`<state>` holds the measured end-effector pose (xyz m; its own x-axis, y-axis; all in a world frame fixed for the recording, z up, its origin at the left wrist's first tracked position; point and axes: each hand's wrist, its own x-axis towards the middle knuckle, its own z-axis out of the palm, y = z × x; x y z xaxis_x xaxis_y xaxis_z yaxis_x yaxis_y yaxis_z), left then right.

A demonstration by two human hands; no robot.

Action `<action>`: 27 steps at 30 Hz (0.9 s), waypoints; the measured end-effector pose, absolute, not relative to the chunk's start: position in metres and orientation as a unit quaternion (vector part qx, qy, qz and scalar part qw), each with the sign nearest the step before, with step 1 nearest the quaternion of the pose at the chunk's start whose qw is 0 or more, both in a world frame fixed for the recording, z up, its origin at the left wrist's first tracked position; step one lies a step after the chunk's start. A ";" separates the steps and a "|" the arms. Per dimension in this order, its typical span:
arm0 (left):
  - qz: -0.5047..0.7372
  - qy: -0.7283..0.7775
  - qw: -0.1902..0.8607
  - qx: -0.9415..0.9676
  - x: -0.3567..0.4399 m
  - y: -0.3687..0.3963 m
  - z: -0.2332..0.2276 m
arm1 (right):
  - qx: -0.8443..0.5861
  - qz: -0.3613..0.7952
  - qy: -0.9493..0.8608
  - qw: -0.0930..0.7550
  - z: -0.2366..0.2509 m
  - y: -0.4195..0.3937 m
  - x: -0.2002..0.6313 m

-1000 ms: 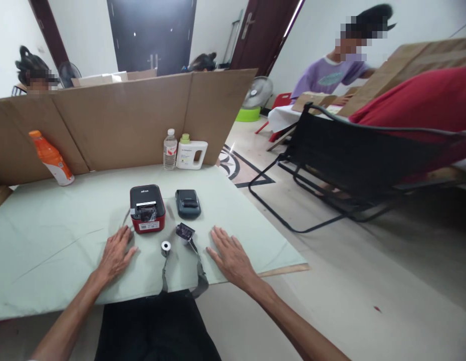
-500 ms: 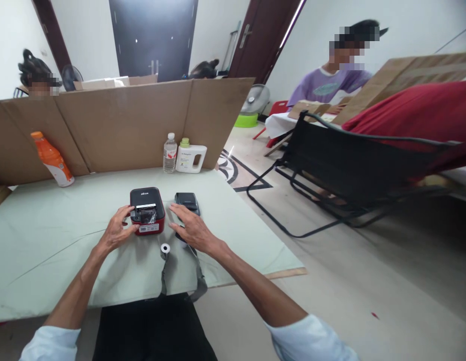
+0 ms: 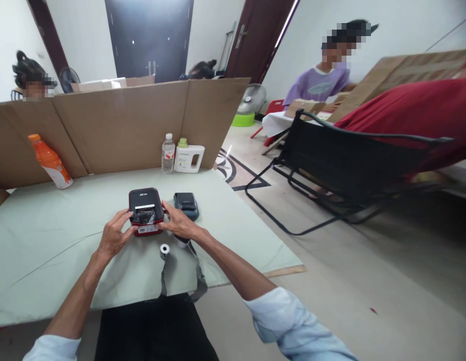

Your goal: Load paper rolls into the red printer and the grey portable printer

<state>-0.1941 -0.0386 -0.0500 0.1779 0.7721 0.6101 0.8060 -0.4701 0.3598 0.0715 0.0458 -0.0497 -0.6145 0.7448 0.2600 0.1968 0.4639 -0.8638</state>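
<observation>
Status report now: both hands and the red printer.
Left hand and right hand clasp the red printer from either side. Printer sits on the table. Paper roll just in front, dark small printer to its right.

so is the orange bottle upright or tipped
Tipped: the orange bottle leans with its cap up against the cardboard wall, base on the table.
</observation>
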 end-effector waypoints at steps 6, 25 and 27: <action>-0.387 -0.506 0.047 -0.769 -0.193 -0.038 -0.052 | -0.292 0.450 -0.785 0.311 -0.053 0.046 0.071; -0.356 -0.563 -0.051 -0.744 -0.192 -0.033 -0.039 | -0.306 0.424 -0.798 0.301 -0.049 0.044 0.069; -0.345 -0.571 -0.053 -0.743 -0.191 -0.034 -0.036 | -0.307 0.420 -0.798 0.303 -0.049 0.044 0.069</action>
<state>-0.1910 -0.0339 -0.0357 0.1102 0.8851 0.4521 0.8123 -0.3423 0.4722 0.0691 0.0441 -0.0491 -0.6276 0.7450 0.2258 0.2352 0.4580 -0.8573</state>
